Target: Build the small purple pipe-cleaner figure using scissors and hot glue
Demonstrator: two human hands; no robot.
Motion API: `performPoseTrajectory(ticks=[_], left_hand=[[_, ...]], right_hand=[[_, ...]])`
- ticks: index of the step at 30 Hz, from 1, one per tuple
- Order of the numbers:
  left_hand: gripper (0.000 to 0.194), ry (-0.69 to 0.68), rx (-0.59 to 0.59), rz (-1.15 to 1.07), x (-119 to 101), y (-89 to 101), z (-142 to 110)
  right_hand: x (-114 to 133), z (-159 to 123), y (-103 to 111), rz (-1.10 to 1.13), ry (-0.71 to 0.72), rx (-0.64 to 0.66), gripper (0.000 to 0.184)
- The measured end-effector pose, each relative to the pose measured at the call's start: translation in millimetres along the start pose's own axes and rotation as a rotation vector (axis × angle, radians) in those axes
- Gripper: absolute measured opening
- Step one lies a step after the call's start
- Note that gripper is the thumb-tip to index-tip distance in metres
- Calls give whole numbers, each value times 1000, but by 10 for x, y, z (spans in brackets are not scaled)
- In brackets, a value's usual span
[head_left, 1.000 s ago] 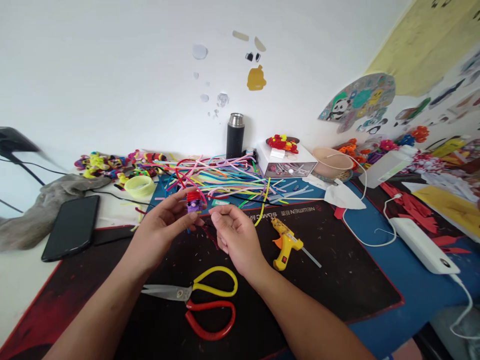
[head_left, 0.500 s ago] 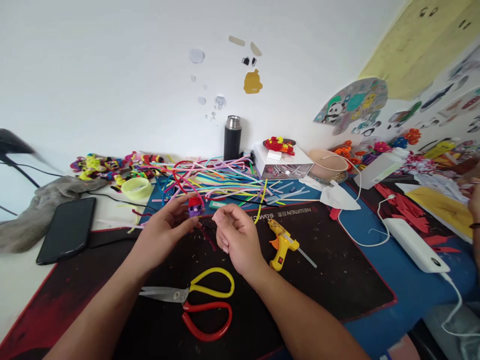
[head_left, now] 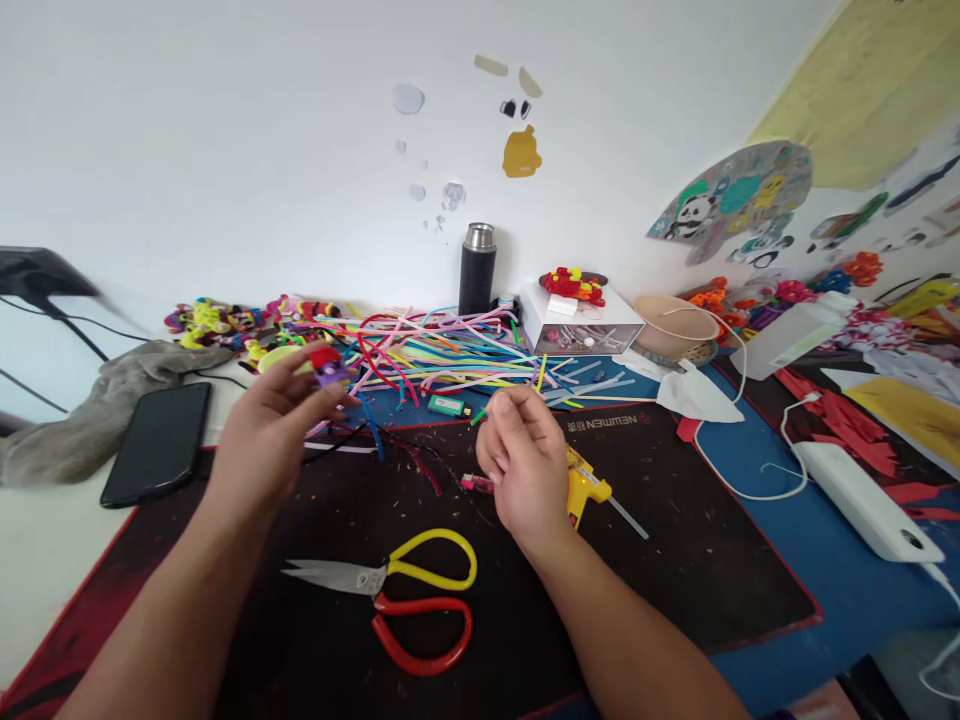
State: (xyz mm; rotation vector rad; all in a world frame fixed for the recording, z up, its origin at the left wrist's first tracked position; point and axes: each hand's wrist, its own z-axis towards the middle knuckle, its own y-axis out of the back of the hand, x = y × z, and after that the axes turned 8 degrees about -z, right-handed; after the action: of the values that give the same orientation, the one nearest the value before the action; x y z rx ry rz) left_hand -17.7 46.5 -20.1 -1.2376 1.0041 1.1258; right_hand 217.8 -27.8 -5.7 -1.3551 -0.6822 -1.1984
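My left hand (head_left: 259, 435) is closed on a small red and purple fuzzy figure (head_left: 330, 370), pinched between thumb and fingers above the back left of the dark mat. My right hand (head_left: 525, 460) is also closed, thumb against fingertips, over the middle of the mat. A short green bit shows by its fingertips; whether it is held there or lies behind, I cannot tell. Partly covered by that hand is a yellow glue gun (head_left: 589, 485) with a clear stick in its back. Scissors (head_left: 367, 580) with one yellow and one red handle lie slightly open between my forearms.
Many coloured pipe cleaners (head_left: 450, 350) are heaped behind the mat (head_left: 675, 560). Beyond stand a black flask (head_left: 477, 275) and a white drawer box (head_left: 585, 325). A phone (head_left: 157, 440) lies at left; a white power bank (head_left: 866, 500) with cables lies at right.
My hands have moved apart: the left went leftward with the figure, the right a little to the right, now covering part of the glue gun. The view has shifted slightly.
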Motion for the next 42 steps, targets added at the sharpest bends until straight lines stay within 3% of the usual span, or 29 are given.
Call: performPoseTrajectory(ticks=[4,10,16,22,33,42], left_hand=[[55,-75,-204,-124,-208,-59,10],[53,21,-36,-126,-207,-273,-137],[62,143,143,-101,-100,-346,-228],[58,132,142,-115,-102,-338,-222],[57,192,249,-178,-123,-376,-254],[60,389,284,-271,-95,-429,-291]], right_hand=[[-93,8,72,30,-50,5,38],[-157,-71,2,39,-151,96,43],[-88,-72,-53,23,-172,99,46],[-102,-72,-31,25,-184,96,43],[-141,-83,-47,14,-207,118,42],[-162,-88,-34,-15,-209,129,42]])
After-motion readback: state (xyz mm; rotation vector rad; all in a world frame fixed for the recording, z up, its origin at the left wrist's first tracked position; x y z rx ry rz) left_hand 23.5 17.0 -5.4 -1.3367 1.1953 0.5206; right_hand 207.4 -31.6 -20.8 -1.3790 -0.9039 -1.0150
